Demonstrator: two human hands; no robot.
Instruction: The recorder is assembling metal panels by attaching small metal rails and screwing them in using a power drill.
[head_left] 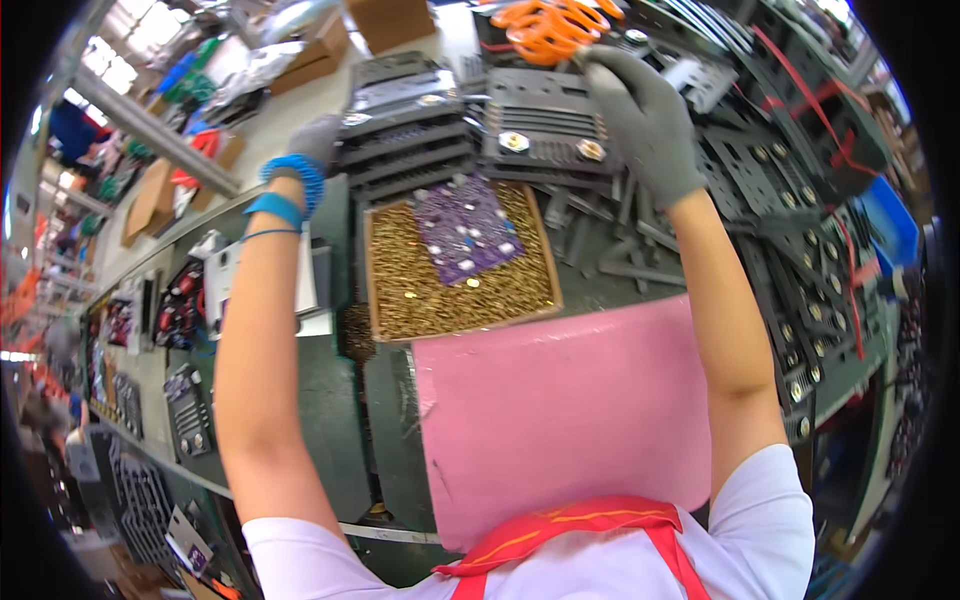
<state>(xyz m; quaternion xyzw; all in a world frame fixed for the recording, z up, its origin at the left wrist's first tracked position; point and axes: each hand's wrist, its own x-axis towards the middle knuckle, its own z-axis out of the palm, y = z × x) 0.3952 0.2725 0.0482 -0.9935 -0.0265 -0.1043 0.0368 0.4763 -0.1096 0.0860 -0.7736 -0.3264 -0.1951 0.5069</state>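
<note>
In a grey glove, my right hand (648,128) is at the far right corner of a black slotted metal plate (545,105) that lies on a stack. Its fingers are bent together beside orange looped pieces (550,28), and what they hold, if anything, is hidden. My left hand (318,138), also gloved, is against the left side of another stack of black plates (405,120). Motion blurs its fingers. A blue coiled band (296,180) circles that wrist. Nearer to me, a purple circuit board (465,230) rests on brass-coloured screws (430,300) in a shallow box.
A pink mat (560,410) covers the near bench. Loose black strips (640,255) lie right of the box, with piled black brackets (800,270) and red straps beyond. A blue bin (888,220) stands far right. A metal post (150,130) slants at the left.
</note>
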